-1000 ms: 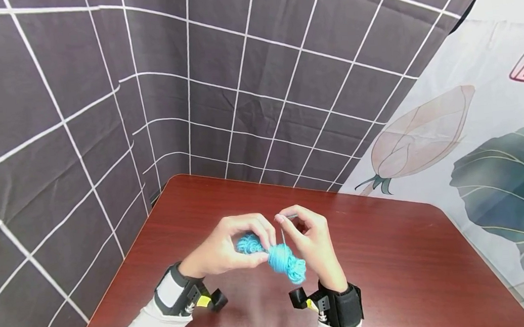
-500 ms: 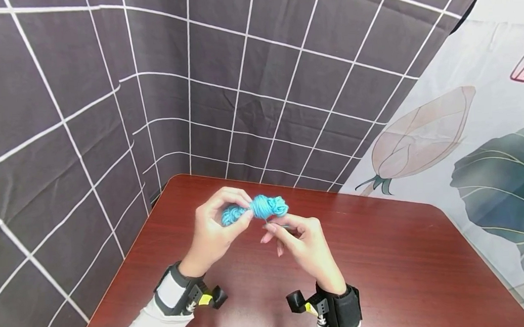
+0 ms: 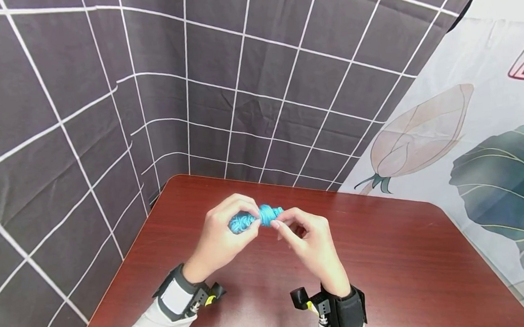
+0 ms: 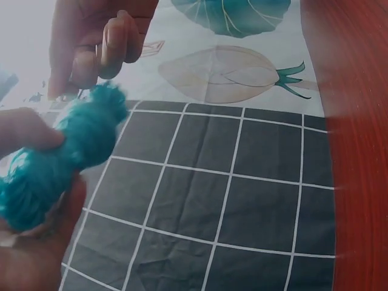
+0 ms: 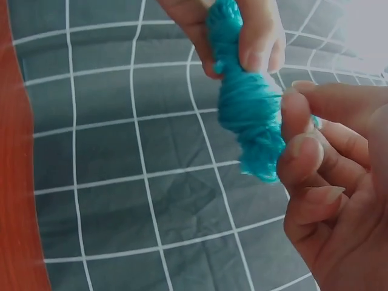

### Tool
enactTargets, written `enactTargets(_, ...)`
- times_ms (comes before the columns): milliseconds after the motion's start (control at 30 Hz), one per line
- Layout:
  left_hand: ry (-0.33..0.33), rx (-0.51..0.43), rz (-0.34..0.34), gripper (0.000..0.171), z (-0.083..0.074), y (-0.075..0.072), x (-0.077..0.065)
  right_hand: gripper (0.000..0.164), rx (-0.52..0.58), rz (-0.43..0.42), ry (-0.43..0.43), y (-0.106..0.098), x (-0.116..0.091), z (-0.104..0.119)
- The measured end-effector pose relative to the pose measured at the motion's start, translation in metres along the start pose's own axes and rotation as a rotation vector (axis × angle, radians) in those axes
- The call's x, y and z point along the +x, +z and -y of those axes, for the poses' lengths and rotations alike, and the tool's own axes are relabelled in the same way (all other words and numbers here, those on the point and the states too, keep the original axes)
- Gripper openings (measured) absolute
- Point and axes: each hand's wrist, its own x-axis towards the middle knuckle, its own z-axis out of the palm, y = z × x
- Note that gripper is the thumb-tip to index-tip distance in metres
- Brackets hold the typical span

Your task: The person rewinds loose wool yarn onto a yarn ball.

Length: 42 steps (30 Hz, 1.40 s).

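A small skein of bright blue yarn (image 3: pixel 267 215), pinched in at its middle and bulging on both sides, is held above the table. My left hand (image 3: pixel 223 229) grips it at the narrow middle between thumb and fingers, as the left wrist view of the skein (image 4: pixel 91 130) also shows. Close beside the skein's right end, my right hand (image 3: pixel 311 236) pinches a thin strand between thumb and forefinger. In the right wrist view, this strand (image 5: pixel 276 95) runs from the wound bulge to the fingertips, and the other fingers are curled.
Below the hands lies a reddish-brown wooden table (image 3: pixel 388 271). A dark grey cloth with white grid lines (image 3: pixel 220 85) hangs behind and to the left. At the right hangs a white cloth (image 3: pixel 428 121) with a printed bud and leaf.
The skein swung from tilted down-right to nearly level and rose, then dipped slightly. The right hand passed from above the skein to below it, then up to its right end, still pinching the strand.
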Motion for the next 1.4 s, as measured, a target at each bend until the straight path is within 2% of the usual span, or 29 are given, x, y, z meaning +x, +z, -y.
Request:
enactTargets(200, 0.022, -0.089, 0.189, 0.02, -0.008, -0.003, 0.002, 0.013, -0.071, -0.009, 0.01, -0.007, 0.0, 0.0)
enactTargets(333, 0.047, -0.154, 0.244, 0.021, -0.01, -0.004, 0.003, 0.018, -0.008, 0.044, 0.042, -0.011, -0.001, 0.002)
enactTargets(433, 0.085, -0.189, 0.233, 0.022, -0.01, -0.005, 0.002, 0.016, 0.073, 0.078, 0.077, -0.013, 0.001, 0.01)
enactTargets(600, 0.17, -0.227, 0.171, 0.026, -0.012, -0.005, 0.004, 0.012, 0.127, 0.142, 0.158, -0.014, 0.007, 0.03)
enactTargets(733, 0.211, -0.214, 0.136, 0.026, -0.014, -0.004, 0.004, 0.013, 0.198, 0.24, 0.232, -0.014, 0.009, 0.035)
enactTargets(833, 0.214, -0.191, 0.124, 0.026, -0.014, -0.004, 0.004, 0.012, 0.209, 0.248, 0.257, -0.014, 0.009, 0.035)
enactTargets(967, 0.174, -0.164, 0.144, 0.028, -0.015, -0.005, 0.005, 0.014, 0.15, 0.203, 0.249, -0.014, 0.008, 0.036)
enactTargets(1067, 0.089, -0.125, 0.194, 0.028, -0.013, -0.007, 0.003, 0.016, 0.125, 0.186, 0.247, -0.015, 0.006, 0.035)
enactTargets(1167, -0.033, -0.075, 0.291, 0.026, -0.001, -0.009, -0.004, 0.018, 0.113, 0.189, 0.258, -0.012, -0.002, 0.027)
enactTargets(1233, -0.114, -0.033, 0.372, 0.022, 0.011, -0.008, -0.013, 0.02, 0.104, 0.209, 0.266, -0.006, -0.01, 0.012)
enactTargets(1300, -0.161, 0.021, 0.451, 0.019, 0.027, -0.004, -0.023, 0.021, 0.09, 0.242, 0.276, 0.002, -0.02, -0.007)
enactTargets(1400, -0.197, 0.109, 0.559, 0.017, 0.046, 0.004, -0.039, 0.023, 0.033, 0.312, 0.287, 0.017, -0.036, -0.037)
